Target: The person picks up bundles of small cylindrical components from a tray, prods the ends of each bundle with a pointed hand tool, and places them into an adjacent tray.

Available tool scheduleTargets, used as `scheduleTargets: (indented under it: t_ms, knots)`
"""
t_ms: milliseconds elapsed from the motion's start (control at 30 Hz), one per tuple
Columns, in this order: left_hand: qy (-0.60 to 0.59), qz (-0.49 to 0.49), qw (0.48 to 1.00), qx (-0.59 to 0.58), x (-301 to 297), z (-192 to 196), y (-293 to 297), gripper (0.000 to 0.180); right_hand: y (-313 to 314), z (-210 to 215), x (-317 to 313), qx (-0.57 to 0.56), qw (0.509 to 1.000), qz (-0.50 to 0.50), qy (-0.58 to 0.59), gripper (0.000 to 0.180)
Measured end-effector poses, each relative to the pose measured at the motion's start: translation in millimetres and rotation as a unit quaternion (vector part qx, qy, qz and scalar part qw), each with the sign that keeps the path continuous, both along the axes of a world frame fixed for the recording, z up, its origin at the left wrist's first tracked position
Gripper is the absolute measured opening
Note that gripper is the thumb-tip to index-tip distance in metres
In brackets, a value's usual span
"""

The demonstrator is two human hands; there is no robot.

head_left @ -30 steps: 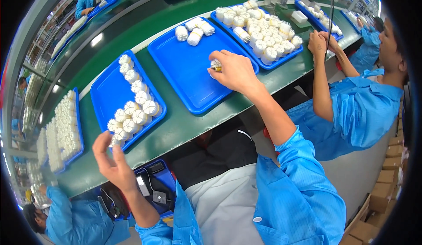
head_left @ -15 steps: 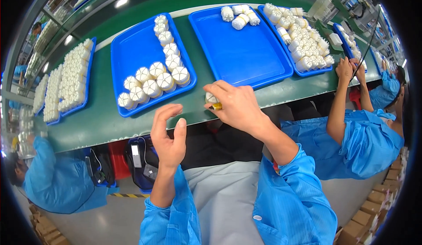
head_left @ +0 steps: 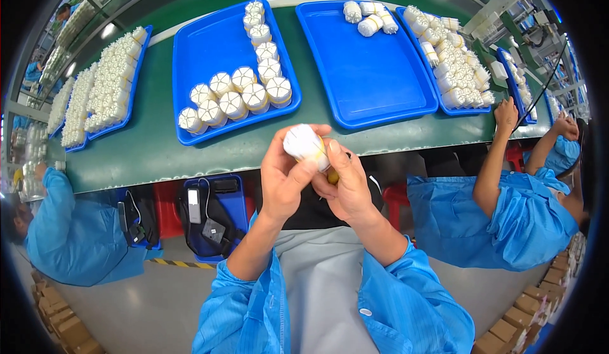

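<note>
Both of my hands are raised in front of my body, just off the near edge of the green table. Between them is a round white bundle (head_left: pixel 304 143) with a yellowish band around it. My left hand (head_left: pixel 280 186) has its fingers and thumb closed around the bundle. My right hand (head_left: pixel 347 186) grips the bundle's right side by the band. A small yellow thing (head_left: pixel 332 176) shows by the right fingers, too hidden to name. Beyond my hands, a blue tray (head_left: pixel 209 49) holds several similar banded bundles (head_left: pixel 233 104) standing along its near and right sides.
Another blue tray (head_left: pixel 374 78) has several bundles (head_left: pixel 370 24) at its far end. Full trays of white bundles (head_left: pixel 450 62) stand farther right and at the left (head_left: pixel 117 84). Co-workers in blue sit at both sides (head_left: pixel 488 214). Bags in a blue bin (head_left: pixel 219 217) lie below the table edge.
My right hand has come back from the table edge with the white bundle. My left hand, open and apart before, now closes on it too. The view has shifted slightly.
</note>
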State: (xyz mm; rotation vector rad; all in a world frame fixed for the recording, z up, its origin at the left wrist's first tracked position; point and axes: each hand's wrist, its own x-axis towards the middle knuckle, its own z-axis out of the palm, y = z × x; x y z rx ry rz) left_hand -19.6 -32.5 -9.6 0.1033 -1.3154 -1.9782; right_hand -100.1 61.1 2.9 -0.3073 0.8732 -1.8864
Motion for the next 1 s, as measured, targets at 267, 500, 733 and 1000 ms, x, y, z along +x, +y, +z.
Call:
scheduleTargets:
  t_ms: [267, 500, 733, 1000]
  knots:
    - [-0.037, -0.075, 0.986, 0.146, 10, 6, -2, 0.048, 19, -24, -9, -0.035, 0.996, -0.062, 0.050, 0.044]
    - [0.046, -0.185, 0.952, 0.239, 15, 6, 3, 0.051, 22, -16, -10, -0.049, 0.991, -0.116, 0.044, 0.042]
    - [0.120, -0.205, 0.960, 0.151, 6, -5, 2, 0.061, 26, -17, -14, -0.104, 0.986, -0.124, 0.037, 0.042]
    - [0.135, -0.128, 0.970, -0.154, 5, -2, -3, 0.053, 27, -24, -16, -0.118, 0.984, -0.124, 0.045, 0.042]
